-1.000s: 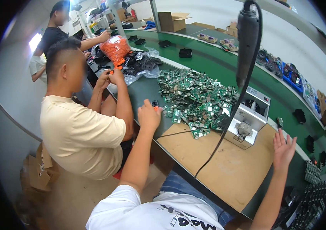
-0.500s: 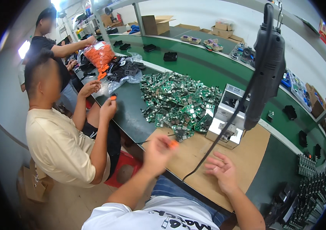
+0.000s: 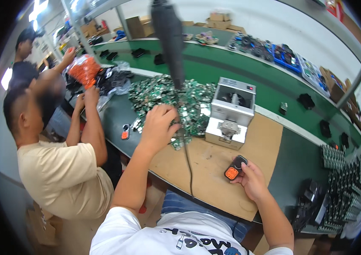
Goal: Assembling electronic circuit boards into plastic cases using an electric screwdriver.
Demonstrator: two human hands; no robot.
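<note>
**A:** Right hand (image 3: 252, 180) wrapped around a small black part with an orange face (image 3: 233, 168), pinched between thumb and fingers, resting low on the brown work mat (image 3: 214, 170). Sitting just in front of the little grey benchtop machine (image 3: 230, 112), not touching it.

**B:** And the left hand (image 3: 159, 127)?

**A:** Reaching into the near edge of the big heap of green circuit boards (image 3: 167, 95). Fingers curled down among the boards, but can't tell whether actually gripping one or just raking through. Hanging black power tool (image 3: 168, 40) dangling right above, cord trailing down past the wrist.

**B:** Handling guess on the orange-faced piece?

**A:** Looks like light, rigid moulded plastic. One-hand job, no squish. Probably a bit slick on the smooth shell, so best taken by the black sides, the way it's held now, keeping the orange end clear. The boards look thin, stiff and snaggy, likely with sharp corners and solder points, so better picked up by the edges than grabbed as a fistful.

**B:** Neighbours?

**A:** Person in a beige shirt (image 3: 61, 174) to the left, working on something there. A similar orange-and-black part (image 3: 125, 131) lying on the green bench (image 3: 299, 91) beside the pile.
</note>
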